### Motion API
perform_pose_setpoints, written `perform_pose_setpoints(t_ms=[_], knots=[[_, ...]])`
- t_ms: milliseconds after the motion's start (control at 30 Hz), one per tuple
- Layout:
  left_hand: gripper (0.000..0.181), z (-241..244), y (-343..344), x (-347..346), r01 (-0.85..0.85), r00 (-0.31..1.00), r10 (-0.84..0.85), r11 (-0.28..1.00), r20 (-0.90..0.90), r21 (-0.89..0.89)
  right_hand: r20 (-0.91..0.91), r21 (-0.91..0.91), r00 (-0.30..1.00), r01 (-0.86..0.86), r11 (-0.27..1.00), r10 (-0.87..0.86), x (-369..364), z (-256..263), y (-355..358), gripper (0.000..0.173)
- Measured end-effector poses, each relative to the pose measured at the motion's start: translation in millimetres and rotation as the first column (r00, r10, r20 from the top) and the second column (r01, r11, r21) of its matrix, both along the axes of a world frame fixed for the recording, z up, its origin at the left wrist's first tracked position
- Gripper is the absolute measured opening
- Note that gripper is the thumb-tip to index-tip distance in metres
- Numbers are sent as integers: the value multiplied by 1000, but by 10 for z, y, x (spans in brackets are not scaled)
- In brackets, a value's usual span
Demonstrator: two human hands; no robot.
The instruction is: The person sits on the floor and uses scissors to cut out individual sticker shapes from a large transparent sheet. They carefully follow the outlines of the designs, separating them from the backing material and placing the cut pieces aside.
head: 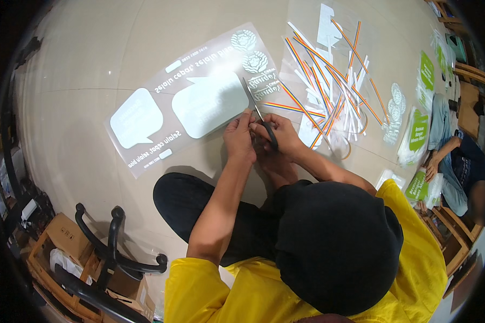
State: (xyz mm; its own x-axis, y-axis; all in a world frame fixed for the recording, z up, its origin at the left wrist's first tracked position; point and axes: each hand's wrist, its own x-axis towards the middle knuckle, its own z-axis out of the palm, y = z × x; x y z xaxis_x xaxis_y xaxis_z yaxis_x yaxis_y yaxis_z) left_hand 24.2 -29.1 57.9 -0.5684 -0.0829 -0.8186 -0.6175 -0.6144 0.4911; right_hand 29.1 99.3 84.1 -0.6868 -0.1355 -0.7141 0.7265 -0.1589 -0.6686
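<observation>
A large transparent film sheet (pixel 167 99) with pale speech-bubble shapes, round emblems and mirrored lettering lies on the tiled floor before me. My left hand (pixel 239 133) is at its lower right edge, thumb and fingers pinched on the film. Close beside it, my right hand (pixel 283 131) grips a pair of scissors (pixel 257 101) by the black handle. The metal blades point away from me over the sheet, next to the large bubble, and look nearly closed. My fingers partly hide the film's edge.
Rainbow-striped and white strips (pixel 327 80) lie in a loose pile to the right. Beyond are a cut emblem piece (pixel 394 115) and green-and-white printed packs (pixel 415 133). Another person's hand (pixel 431 167) rests on one pack. A black chair base (pixel 115 246) and a cardboard box (pixel 68 238) stand lower left.
</observation>
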Motion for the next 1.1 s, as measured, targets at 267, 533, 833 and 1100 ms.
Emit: perform_pose_setpoints(t_ms=[267, 533, 833, 1100], knots=[[15, 193, 47, 7, -9, 999, 12, 997, -36, 73, -19, 8, 1000, 14, 1000, -14, -123, 50, -56, 29], [14, 174, 26, 72, -12, 999, 15, 996, -41, 83, 9, -5, 1000, 4, 1000, -4, -302, 165, -99, 34], [14, 234, 14, 57, -87, 996, 87, 977, 7, 197, 38, -79, 998, 42, 996, -39, -414, 136, -122, 45], [13, 270, 1, 47, -117, 993, 117, 960, 16, 254, 17, -46, 999, 50, 998, -50, -442, 65, -149, 51]])
